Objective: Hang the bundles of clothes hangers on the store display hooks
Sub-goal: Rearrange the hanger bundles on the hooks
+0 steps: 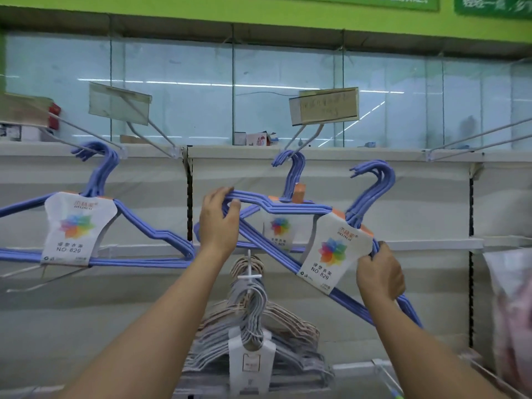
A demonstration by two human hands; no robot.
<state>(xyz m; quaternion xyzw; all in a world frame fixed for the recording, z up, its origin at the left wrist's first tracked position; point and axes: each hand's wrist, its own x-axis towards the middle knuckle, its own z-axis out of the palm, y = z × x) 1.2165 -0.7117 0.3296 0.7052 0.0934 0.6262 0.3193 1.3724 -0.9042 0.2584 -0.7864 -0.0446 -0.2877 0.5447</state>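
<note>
Both hands, left hand (pixel 217 223) and right hand (pixel 380 272), grip a tilted blue hanger bundle (pixel 331 249) with curled fingers, unhung beside two bundles (pixel 74 226) (pixel 283 226) already on display hooks (pixel 299 139).

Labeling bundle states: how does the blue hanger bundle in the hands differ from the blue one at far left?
The held bundle is tilted, its hooks free of any display hook, gripped by the left hand and right hand. The far-left bundle hangs level on its display hook, untouched. Both are blue with the same white label.
</note>
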